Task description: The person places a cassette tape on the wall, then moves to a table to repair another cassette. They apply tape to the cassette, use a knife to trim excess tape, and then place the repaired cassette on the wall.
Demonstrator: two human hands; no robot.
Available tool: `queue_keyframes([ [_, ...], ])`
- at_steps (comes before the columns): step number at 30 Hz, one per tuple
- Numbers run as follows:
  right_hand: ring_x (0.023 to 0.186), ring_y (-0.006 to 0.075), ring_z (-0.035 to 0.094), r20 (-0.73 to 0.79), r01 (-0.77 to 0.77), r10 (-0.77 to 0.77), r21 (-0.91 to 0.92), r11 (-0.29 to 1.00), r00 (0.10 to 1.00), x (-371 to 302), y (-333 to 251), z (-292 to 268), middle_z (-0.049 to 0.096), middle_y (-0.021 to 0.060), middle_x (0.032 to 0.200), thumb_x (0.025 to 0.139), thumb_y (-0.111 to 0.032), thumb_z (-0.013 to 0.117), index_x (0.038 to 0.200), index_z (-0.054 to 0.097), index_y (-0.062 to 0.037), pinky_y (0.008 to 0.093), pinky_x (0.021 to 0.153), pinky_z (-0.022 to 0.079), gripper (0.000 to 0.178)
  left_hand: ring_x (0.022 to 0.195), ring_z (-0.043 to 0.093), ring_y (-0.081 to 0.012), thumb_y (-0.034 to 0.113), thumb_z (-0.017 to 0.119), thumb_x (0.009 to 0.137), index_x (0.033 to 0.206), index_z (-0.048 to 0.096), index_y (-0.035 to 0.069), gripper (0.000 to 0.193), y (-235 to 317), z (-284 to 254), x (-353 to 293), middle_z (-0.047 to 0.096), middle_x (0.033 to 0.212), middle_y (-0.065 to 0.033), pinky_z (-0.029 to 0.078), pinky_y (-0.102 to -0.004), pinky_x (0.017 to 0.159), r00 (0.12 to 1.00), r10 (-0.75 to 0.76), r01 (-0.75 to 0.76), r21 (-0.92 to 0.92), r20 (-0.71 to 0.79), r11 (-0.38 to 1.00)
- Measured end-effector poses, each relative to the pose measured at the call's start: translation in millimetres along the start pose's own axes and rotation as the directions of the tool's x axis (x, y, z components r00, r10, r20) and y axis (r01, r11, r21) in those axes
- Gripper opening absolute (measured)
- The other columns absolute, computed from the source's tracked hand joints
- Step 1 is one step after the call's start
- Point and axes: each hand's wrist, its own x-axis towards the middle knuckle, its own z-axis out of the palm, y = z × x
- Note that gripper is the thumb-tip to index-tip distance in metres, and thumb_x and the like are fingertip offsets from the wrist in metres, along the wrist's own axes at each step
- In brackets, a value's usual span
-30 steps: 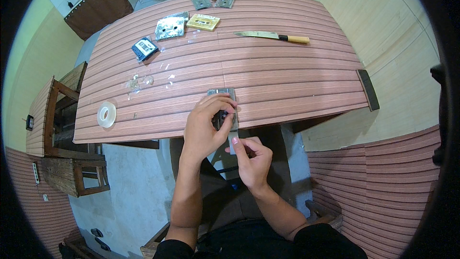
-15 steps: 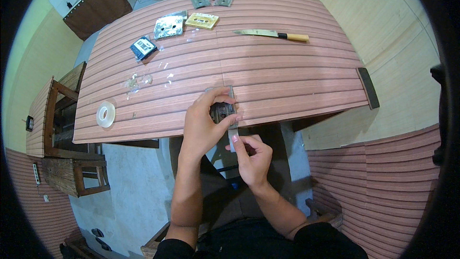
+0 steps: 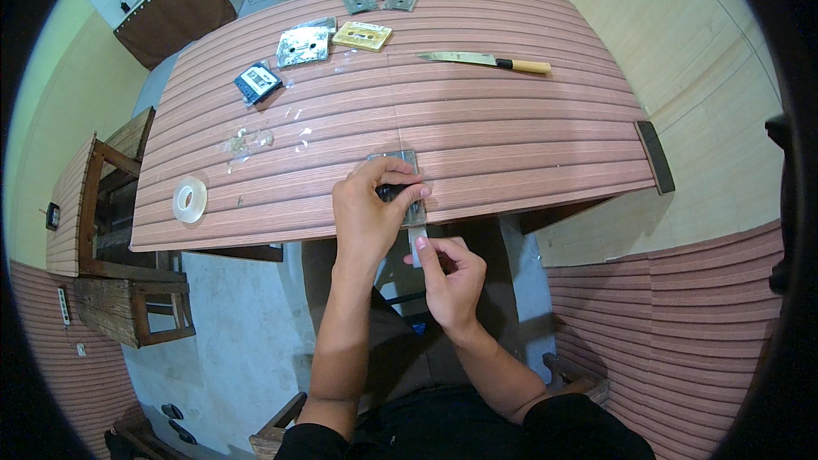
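A dark see-through cassette tape lies flat at the table's near edge, partly covered by my left hand. That hand arches over it, with thumb and fingers drawn together at its right side. Below the cassette's lower right corner, my right hand pinches a pale, translucent strip of adhesive tape between thumb and finger. The strip runs up to the cassette and hangs past the table edge. Exactly where it is stuck under my left fingers is hidden.
Left on the table are a roll of clear tape and crumpled tape scraps. Farther back lie a blue cassette, a clear-cased one, a yellow one and several more. A knife with a wooden handle lies far right.
My left thumb has slid up along the cassette's right side, closer to the fingertips. My right hand keeps its pinch on the strip, nearly in place.
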Motion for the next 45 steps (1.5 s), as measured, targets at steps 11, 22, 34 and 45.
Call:
queue_keyframes([
  [11, 0.083, 0.0116, 0.072, 0.002, 0.028, -0.028, -0.009, 1.0, 1.0, -0.4, 4.5, 0.6, 0.076, 0.0094, 0.092, 0.109, -0.013, 0.077, 0.102, 0.082, 0.0064, 0.0267, 0.077, 0.055, 0.021, 0.12, 0.08, -0.0227, 0.016, 0.105, 0.072, 0.129, 0.073, -0.003, 0.068, 2.4, -21.4, 0.6, 0.085, 0.118, -0.0148, 0.062, -0.0346, 0.1, 0.979, 0.124, -0.132, 0.045, 0.162, 0.99],
  [22, 0.086, 0.0168, 0.07, -0.012, -0.054, 0.055, 0.058, 0.997, 0.998, 0.4, 5.5, 1.5, 0.076, 0.0108, 0.087, 0.103, -0.013, 0.081, 0.098, 0.084, 0.0032, 0.0322, 0.08, 0.054, 0.017, 0.118, 0.081, -0.0227, 0.017, 0.11, 0.061, 0.123, 0.075, -0.003, 0.074, 8.1, -19.6, 3.9, 0.084, 0.119, -0.0143, 0.062, -0.0343, 0.1, 0.987, 0.002, -0.001, -0.004, 0.16, 1.0],
  [34, 0.081, 0.0116, 0.07, 0.018, -0.001, 0.0, 0.083, 0.997, 1.0, 0.0, 2.9, -0.6, 0.074, 0.0086, 0.091, 0.109, -0.012, 0.076, 0.101, 0.081, 0.006, 0.0261, 0.076, 0.053, 0.02, 0.106, 0.084, -0.0215, 0.009, 0.102, 0.074, 0.113, 0.078, -0.005, 0.048, 8.4, -8.4, 3.2, 0.086, 0.107, -0.0177, 0.064, -0.0336, 0.092, 0.996, -0.064, 0.065, -0.022, 0.068, 0.998],
  [45, 0.082, 0.0106, 0.066, 0.049, 0.058, -0.059, 0.031, 0.998, 0.997, 1.3, 3.0, -5.1, 0.074, 0.0081, 0.091, 0.109, -0.013, 0.077, 0.101, 0.082, 0.0049, 0.0256, 0.077, 0.052, 0.02, 0.1, 0.083, -0.0192, 0.012, 0.102, 0.077, 0.114, 0.077, -0.004, 0.047, 9.6, -8.0, 7.3, 0.087, 0.106, -0.017, 0.062, -0.0317, 0.091, 0.994, -0.095, 0.095, 0.011, 0.059, 0.995],
])
